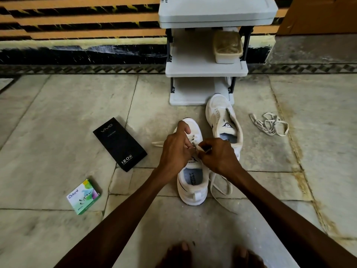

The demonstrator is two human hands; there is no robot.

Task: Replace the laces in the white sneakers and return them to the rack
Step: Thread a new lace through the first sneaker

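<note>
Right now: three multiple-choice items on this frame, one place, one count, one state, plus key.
1. How many sneakers are on the floor? A) one B) two C) three
2. The far sneaker is: A) fully laced B) without a lace C) on its side
3. The loose lace pile lies: A) inside the far sneaker B) right of the far sneaker C) between the sneakers
Key: 1 B, left hand and right hand pinch the lace of the near sneaker, beside the far one. 2 B, no lace crosses its open tongue. 3 B, it lies off to that side.
</note>
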